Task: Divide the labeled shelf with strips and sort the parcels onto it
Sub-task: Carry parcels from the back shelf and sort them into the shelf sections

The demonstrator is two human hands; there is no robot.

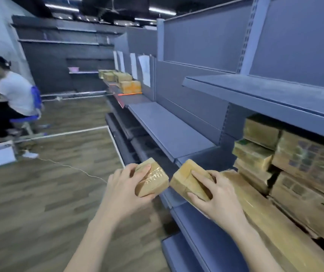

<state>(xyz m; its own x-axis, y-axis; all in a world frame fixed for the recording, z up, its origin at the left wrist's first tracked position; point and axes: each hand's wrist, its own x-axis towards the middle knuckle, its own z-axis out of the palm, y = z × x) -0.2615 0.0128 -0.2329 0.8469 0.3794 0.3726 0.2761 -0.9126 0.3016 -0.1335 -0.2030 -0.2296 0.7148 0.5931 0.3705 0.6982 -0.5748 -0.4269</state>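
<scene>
At the front edge of the lower shelf point(206, 240), I log two items: left hand point(123, 190) gripping one taped parcel point(151, 179) over the floor; right hand point(219, 199) gripping a second parcel point(188, 180) above the shelf lip. Stacked parcels point(294, 165) fill the shelf's right end. More parcels point(123, 80) sit on the far shelf point(131, 97).

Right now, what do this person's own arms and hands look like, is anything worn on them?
Both forearms are bare as far as the picture shows. The left hand and right hand wear no gloves, rings or watch that I can see. No sleeve enters the view.
</scene>
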